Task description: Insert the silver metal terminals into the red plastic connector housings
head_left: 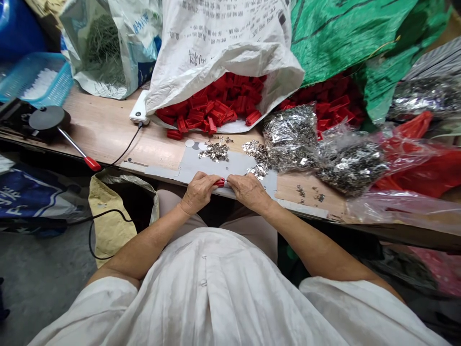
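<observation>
Between the fingers of my left hand (200, 192) is a small red plastic part (219, 182), held over the front edge of the grey mat (190, 166). My right hand (248, 191) meets it from the other side, its thumb and finger pinched together at the part's right end. Whatever small piece those fingertips hold is too small to make out. Just beyond my hands lie a loose pile of small metal pieces (216, 152) and a second metal pile (257, 156) to its right. Red plastic parts (216, 108) spill from the mouth of a white woven sack (223, 29).
Clear bags of metal pieces (291, 137) stand on the right, near a green sack (345, 38). A lever tool with a red grip (92, 164), a white power bank (139, 109) with a cable, and a blue basket (54, 91) are left. An open yellowish sack (108, 206) stands below the edge.
</observation>
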`<act>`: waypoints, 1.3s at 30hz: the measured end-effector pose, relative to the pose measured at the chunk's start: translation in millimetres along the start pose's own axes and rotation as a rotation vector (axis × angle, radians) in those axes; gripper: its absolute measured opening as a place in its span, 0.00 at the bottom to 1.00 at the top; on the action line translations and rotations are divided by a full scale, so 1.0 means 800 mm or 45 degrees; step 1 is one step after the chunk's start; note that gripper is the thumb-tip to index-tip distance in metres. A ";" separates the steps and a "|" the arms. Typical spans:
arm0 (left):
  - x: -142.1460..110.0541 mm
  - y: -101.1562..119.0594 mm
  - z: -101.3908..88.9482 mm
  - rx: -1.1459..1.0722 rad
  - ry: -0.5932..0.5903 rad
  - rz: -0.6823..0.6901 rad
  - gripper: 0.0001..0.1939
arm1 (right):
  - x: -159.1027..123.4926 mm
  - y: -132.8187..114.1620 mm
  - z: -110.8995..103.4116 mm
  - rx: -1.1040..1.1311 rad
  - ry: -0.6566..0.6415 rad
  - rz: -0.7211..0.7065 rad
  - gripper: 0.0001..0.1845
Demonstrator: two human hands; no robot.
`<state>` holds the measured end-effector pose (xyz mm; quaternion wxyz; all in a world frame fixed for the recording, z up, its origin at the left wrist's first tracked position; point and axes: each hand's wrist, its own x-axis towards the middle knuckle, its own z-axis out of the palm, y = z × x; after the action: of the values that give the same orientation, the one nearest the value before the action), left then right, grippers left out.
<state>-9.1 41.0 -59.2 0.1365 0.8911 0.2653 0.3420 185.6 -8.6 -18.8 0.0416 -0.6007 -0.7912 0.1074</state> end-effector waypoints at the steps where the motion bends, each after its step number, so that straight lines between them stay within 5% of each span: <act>1: 0.000 0.000 0.000 0.001 0.006 0.002 0.12 | 0.000 -0.001 -0.001 -0.009 -0.004 -0.008 0.15; 14: 0.003 0.001 -0.003 -0.037 0.022 -0.003 0.11 | 0.004 0.014 -0.017 0.187 -0.083 -0.044 0.14; 23: 0.002 0.003 -0.005 -0.062 -0.005 -0.051 0.11 | 0.019 0.016 -0.031 -0.039 -0.260 -0.123 0.11; 30: 0.004 0.002 -0.004 -0.087 -0.016 -0.066 0.11 | 0.016 0.005 -0.031 -0.209 -0.218 -0.056 0.11; 34: 0.004 0.003 -0.003 -0.086 -0.017 -0.086 0.11 | 0.011 0.005 -0.023 0.014 -0.160 0.025 0.12; 39: 0.000 0.002 -0.002 -0.056 -0.023 -0.070 0.13 | -0.005 0.008 -0.011 0.376 0.144 0.207 0.13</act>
<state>-9.7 39.7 -57.1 0.1677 0.8833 0.2810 0.3358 194.2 -9.7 -11.2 0.1651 -0.6552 -0.7119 0.1914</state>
